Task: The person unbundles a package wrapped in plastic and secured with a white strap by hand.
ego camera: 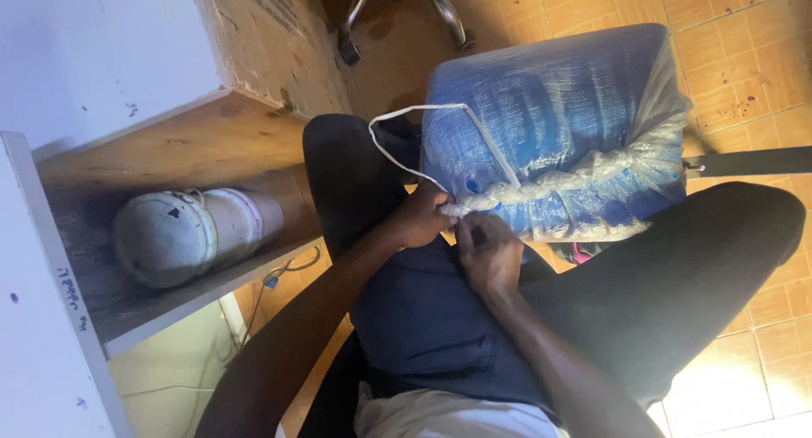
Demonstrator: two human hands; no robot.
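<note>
The left hand (420, 216) pinches the end of the twisted neck (558, 180) of a blue sack (550, 108); its fingers are closed on the pale plastic just where the white cord (397, 146) meets the twist; the right hand (489, 254) sits just beside it, fingers curled at the same end, though whether it grasps the neck or the cord is hard to tell from here. The sack rests on the tiled floor (744, 57) between the person's knees, leaning against the left leg (351, 176); its neck runs along the side facing the person, toward the right leg (677, 269). The cord loops from the hands up over the sack's near corner. A grey cylinder (190, 231) lies on a wooden shelf (194, 142) well apart from the sack; a chair base (406, 11) stands beyond it.
</note>
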